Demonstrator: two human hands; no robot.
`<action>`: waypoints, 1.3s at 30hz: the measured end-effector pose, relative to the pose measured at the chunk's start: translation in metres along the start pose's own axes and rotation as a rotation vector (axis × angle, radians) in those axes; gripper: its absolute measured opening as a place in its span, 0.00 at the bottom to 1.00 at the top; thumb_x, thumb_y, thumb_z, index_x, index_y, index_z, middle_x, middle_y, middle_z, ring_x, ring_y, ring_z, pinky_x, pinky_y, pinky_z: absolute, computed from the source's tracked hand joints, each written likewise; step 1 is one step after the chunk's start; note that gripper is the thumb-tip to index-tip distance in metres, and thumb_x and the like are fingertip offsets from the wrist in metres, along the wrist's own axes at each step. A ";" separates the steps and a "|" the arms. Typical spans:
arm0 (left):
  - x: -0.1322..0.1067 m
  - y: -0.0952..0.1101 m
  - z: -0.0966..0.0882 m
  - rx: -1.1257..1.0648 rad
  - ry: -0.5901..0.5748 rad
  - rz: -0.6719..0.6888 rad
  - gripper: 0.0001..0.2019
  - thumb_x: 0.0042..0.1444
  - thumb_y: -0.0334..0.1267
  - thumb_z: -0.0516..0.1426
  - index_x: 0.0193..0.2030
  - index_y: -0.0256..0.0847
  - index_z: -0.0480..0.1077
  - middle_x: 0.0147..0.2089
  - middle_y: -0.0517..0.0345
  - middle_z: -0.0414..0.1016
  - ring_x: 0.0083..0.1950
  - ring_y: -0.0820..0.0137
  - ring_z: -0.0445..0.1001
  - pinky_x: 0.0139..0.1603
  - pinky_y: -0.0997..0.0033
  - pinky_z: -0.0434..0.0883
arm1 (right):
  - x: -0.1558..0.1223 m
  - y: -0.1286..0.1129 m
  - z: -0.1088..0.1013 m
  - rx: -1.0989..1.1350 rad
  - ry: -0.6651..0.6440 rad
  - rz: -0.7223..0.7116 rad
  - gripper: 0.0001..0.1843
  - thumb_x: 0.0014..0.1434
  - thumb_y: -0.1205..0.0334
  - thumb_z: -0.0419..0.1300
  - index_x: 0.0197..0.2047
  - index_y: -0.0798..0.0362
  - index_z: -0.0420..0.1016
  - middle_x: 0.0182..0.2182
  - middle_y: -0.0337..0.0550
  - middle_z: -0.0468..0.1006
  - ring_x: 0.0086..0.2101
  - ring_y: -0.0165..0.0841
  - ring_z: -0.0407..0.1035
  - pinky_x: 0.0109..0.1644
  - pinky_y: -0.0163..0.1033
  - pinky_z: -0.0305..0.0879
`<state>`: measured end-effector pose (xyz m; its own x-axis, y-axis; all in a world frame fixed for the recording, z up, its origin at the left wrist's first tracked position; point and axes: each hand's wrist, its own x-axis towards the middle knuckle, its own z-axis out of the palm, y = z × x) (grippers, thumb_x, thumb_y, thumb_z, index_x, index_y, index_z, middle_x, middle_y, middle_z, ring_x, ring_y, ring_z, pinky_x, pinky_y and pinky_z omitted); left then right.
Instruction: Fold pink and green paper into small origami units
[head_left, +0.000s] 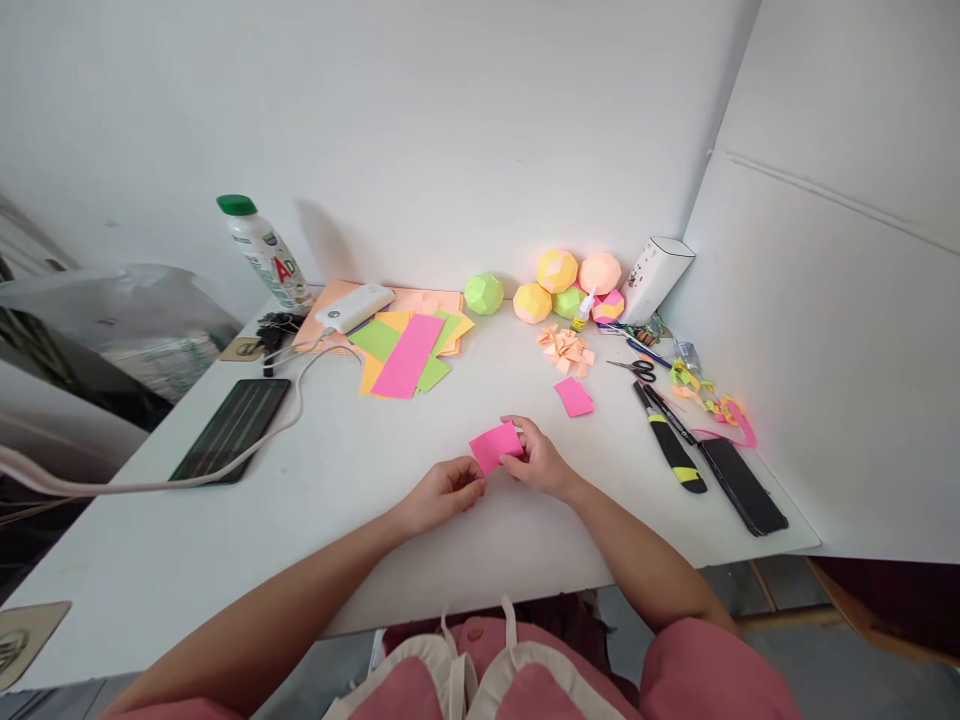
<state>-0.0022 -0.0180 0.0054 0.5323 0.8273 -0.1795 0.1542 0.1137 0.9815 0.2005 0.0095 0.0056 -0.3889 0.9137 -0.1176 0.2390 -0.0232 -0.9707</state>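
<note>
A small pink paper piece (pixel 495 446) is held above the table, close to me. My right hand (pixel 541 460) grips its right side between thumb and fingers. At the lower left corner of the paper, my left hand (pixel 444 492) is closed, with thumb and forefinger pinching the corner. Beyond my right hand lies a flat stack of pink paper pieces (pixel 574 397). Behind that is a heap of small peach paper pieces (pixel 567 349). Several faceted paper balls, among them a green ball (pixel 484 294) and a yellow ball (pixel 556 271), sit against the wall.
Pink, green and orange sheets (pixel 409 355) lie back left beside a white power bank (pixel 357 308) and a bottle (pixel 270 255). A phone (pixel 232 430) with a cable lies left. Scissors (pixel 637 369), a utility knife (pixel 673 445) and a black case (pixel 742 487) lie right.
</note>
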 end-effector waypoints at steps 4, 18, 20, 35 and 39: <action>-0.001 0.000 0.000 0.005 0.001 0.000 0.11 0.54 0.46 0.55 0.29 0.41 0.62 0.24 0.65 0.63 0.25 0.75 0.61 0.27 0.74 0.60 | 0.000 0.000 0.000 -0.015 0.001 0.003 0.33 0.53 0.65 0.58 0.61 0.48 0.54 0.25 0.30 0.66 0.22 0.25 0.60 0.25 0.31 0.57; 0.002 -0.004 0.000 -0.083 0.133 -0.034 0.18 0.54 0.52 0.58 0.27 0.41 0.60 0.24 0.64 0.69 0.24 0.74 0.66 0.28 0.73 0.65 | -0.006 -0.009 0.000 0.065 -0.084 0.029 0.35 0.55 0.65 0.59 0.63 0.46 0.51 0.29 0.33 0.68 0.24 0.24 0.63 0.27 0.33 0.63; 0.004 -0.006 -0.001 -0.092 0.151 -0.038 0.19 0.52 0.52 0.60 0.26 0.41 0.60 0.23 0.65 0.68 0.23 0.75 0.66 0.27 0.74 0.64 | -0.007 -0.010 0.001 0.071 -0.092 0.029 0.35 0.55 0.64 0.59 0.64 0.46 0.51 0.30 0.33 0.68 0.25 0.25 0.63 0.28 0.33 0.64; 0.015 -0.010 -0.052 0.573 0.545 0.351 0.16 0.61 0.48 0.48 0.34 0.39 0.70 0.44 0.47 0.73 0.47 0.62 0.73 0.49 0.59 0.72 | 0.008 -0.011 -0.035 -0.055 0.297 0.001 0.36 0.52 0.58 0.60 0.62 0.51 0.54 0.30 0.36 0.71 0.26 0.28 0.66 0.28 0.36 0.66; 0.031 -0.030 -0.105 0.974 0.688 0.312 0.19 0.59 0.48 0.48 0.40 0.37 0.73 0.62 0.41 0.62 0.66 0.50 0.56 0.63 0.44 0.59 | 0.012 -0.009 -0.074 -0.467 0.721 0.170 0.35 0.50 0.64 0.58 0.61 0.57 0.56 0.43 0.55 0.74 0.43 0.44 0.69 0.44 0.49 0.68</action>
<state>-0.0778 0.0620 -0.0224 0.1534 0.8965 0.4156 0.8123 -0.3539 0.4636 0.2595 0.0509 0.0287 0.3050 0.9504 0.0613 0.6443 -0.1585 -0.7482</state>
